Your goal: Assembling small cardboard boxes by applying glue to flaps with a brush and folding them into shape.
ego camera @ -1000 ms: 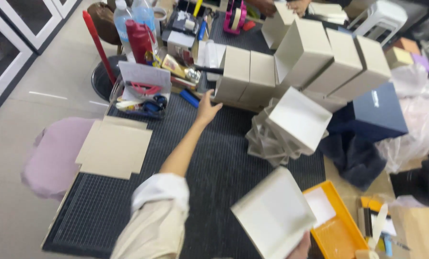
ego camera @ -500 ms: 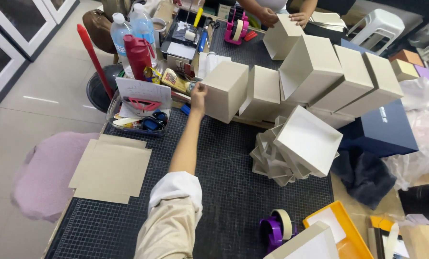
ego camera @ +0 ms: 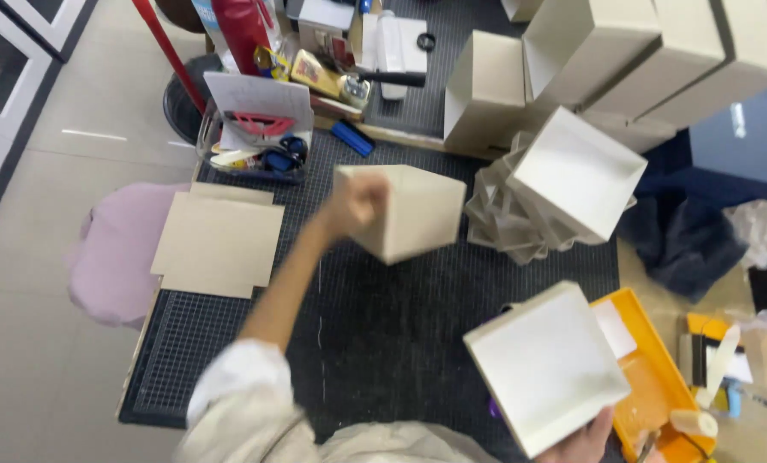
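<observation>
- Row of cream boxes (ego camera: 658,60) stacked top right; navy box (ego camera: 735,146) at right edge; flat card sheets (ego camera: 216,240) left of centre; orange tray (ego camera: 658,386) bottom right.
- Left hand (ego camera: 353,201) clenched on corner of cream box (ego camera: 409,210), mid-frame, held above black worktop (ego camera: 383,317), tilted, blurred; long axis unclear.
- Right hand (ego camera: 585,446) at bottom edge grips white lid (ego camera: 546,364), open face up, tilted.

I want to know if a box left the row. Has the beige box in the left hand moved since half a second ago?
Yes. The left hand has lifted the beige box from the row, toward the person, away from the wire basket.
</observation>
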